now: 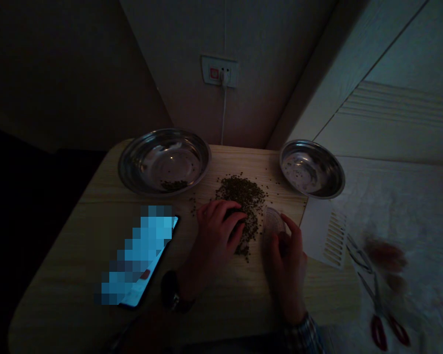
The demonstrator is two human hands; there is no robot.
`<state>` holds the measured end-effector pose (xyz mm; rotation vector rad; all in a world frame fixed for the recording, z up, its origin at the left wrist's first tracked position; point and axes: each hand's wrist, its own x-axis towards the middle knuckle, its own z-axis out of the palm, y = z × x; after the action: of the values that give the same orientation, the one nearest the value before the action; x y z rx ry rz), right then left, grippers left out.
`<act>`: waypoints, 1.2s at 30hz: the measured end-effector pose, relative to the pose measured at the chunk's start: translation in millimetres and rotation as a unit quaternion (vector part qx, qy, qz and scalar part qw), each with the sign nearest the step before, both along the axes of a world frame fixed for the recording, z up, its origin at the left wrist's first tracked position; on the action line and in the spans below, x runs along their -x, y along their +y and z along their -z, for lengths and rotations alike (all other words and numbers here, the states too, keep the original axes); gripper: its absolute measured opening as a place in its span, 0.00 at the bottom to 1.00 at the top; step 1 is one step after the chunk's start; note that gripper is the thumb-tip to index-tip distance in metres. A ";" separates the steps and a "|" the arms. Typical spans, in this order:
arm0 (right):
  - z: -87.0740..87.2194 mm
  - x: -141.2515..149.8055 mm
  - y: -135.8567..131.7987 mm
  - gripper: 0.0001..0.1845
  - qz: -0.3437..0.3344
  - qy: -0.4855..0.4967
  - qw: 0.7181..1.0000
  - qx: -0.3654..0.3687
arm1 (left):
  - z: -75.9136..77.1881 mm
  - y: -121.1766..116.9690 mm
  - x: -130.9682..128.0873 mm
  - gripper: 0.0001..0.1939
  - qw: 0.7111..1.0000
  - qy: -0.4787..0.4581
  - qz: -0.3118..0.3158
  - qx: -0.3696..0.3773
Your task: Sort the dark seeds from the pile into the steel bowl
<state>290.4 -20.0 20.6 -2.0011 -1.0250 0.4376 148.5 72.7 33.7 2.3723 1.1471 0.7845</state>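
My left hand [218, 230] rests at the left side of a pile of small dark green beans [245, 191] on the wooden table [96, 231]. Its fingers are bent over the beans and stand apart; nothing held shows between them. At the pile's right, my right hand [290, 258] grips a clear plastic piece [273, 222] with a rounded edge and faint markings, between thumb and fingers. Behind my left hand stands a large steel bowl [131, 182] with some beans at its bottom. A smaller steel bowl [335, 189] is at the back right, with small specks inside.
A lit phone [147, 265], its screen blurred out, lies left of my left hand. To the right are a white comb-like plate [323, 231] and red-handled scissors [378, 307] on a pale cover. A wall socket [219, 71] has a white cable hanging toward the table. The room is dim.
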 end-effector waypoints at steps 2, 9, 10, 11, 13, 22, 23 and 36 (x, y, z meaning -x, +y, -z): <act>1.1 -0.5 0.6 0.22 0.000 -0.009 1.000 -0.001 | 0.5 -0.2 0.0 0.10 1.000 0.001 0.001 -0.001; 3.0 -1.2 1.1 0.23 0.011 -0.041 0.999 0.024 | 0.6 0.4 -0.6 0.10 1.000 0.002 0.006 -0.002; 3.1 -1.2 1.1 0.23 0.012 -0.046 0.998 0.028 | 0.5 0.5 -0.6 0.10 1.000 0.003 0.006 -0.004; 3.2 -1.1 1.1 0.23 0.015 -0.052 0.998 0.031 | 0.4 0.5 -0.6 0.10 1.000 0.003 0.006 -0.007; 3.7 -1.2 1.0 0.23 0.018 -0.055 0.998 0.032 | 0.4 0.6 -0.5 0.10 1.000 0.003 0.007 -0.009; 3.8 -3.1 -2.5 0.23 0.064 -0.042 0.997 0.022 | 1.5 1.9 0.0 0.10 1.000 0.001 0.004 -0.011; 3.2 -3.5 -3.1 0.23 0.072 -0.041 0.996 0.022 | 1.6 2.1 0.3 0.10 1.000 0.001 0.003 -0.010; 2.6 -3.9 -5.6 0.23 0.103 -0.030 0.994 -0.010 | -2.1 2.1 2.6 0.11 1.000 -0.010 -0.012 -0.004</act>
<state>294.2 -25.5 18.0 -2.0867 -0.8449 0.2566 145.9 74.7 35.8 2.3567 1.1688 0.8206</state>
